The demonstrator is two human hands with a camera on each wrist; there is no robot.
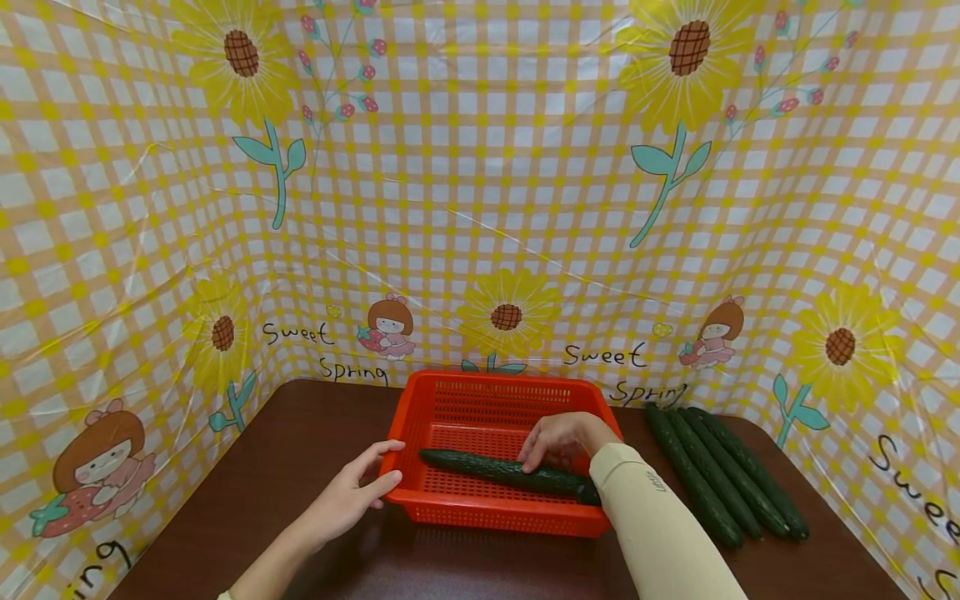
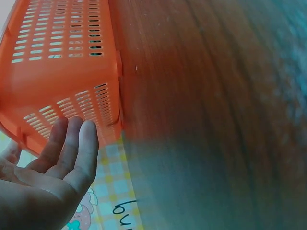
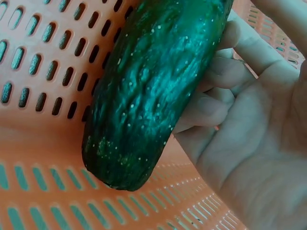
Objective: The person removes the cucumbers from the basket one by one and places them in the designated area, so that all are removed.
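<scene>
A dark green cucumber (image 1: 480,467) lies lengthwise across the red plastic basket (image 1: 498,521), low between its walls. My right hand (image 1: 558,437) reaches in from the right and holds the cucumber near its middle. Seen from the right wrist, the fingers (image 3: 211,108) press along the side of the cucumber (image 3: 153,91), whose blunt, bumpy end points down over the slotted basket. At the basket's left end, my left hand (image 1: 356,487) touches the rim with thumb and forefinger. Its other fingers (image 2: 86,143) extend loosely beside the outer wall in the left wrist view.
Several more cucumbers (image 1: 723,475) lie side by side on the brown table (image 1: 300,433), right of the basket. A checked cloth (image 1: 495,183) with sunflowers hangs behind the table and along both sides. The basket's far wall stands close to the back cloth.
</scene>
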